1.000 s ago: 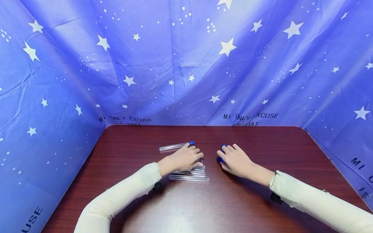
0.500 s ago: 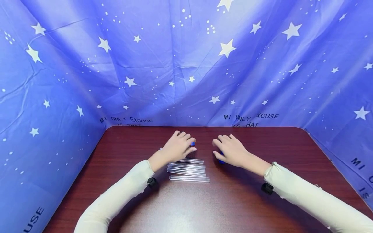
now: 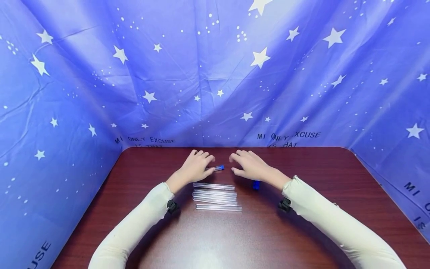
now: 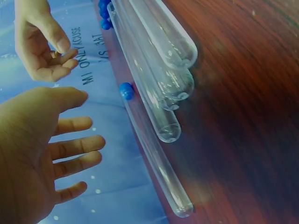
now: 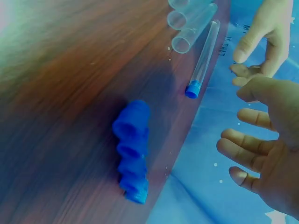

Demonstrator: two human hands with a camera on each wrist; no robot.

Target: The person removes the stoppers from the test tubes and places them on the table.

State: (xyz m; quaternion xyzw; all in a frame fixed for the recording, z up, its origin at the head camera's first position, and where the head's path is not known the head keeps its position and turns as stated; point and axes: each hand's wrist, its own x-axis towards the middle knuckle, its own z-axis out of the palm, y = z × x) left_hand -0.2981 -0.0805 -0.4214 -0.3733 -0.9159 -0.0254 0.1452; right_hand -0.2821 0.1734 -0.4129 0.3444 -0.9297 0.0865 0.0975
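Note:
My left hand [image 3: 195, 166] hovers over the far side of the table with its fingers loosely spread and nothing held. Below it lies a clear test tube with a blue cap [image 3: 219, 167], partly hidden by the hand in the head view; the whole tube [image 4: 159, 161] shows in the left wrist view. Facing it, my right hand [image 3: 252, 166] is also relaxed and holds nothing. Nearer to me, several uncapped test tubes [image 3: 215, 196] lie side by side, their open ends to the right. A row of blue caps [image 5: 133, 151] rests below my right hand.
The dark red wooden table [image 3: 215, 239] ends at a blue curtain [image 3: 201, 74] printed with stars, which also stands along both sides. A black wrist camera [image 3: 173, 206] sits under the left sleeve, another camera [image 3: 284, 204] under the right.
My left hand has drawn away from the uncapped tubes, up and to the left. My right hand has left the blue caps and moved left and farther back, towards the left hand.

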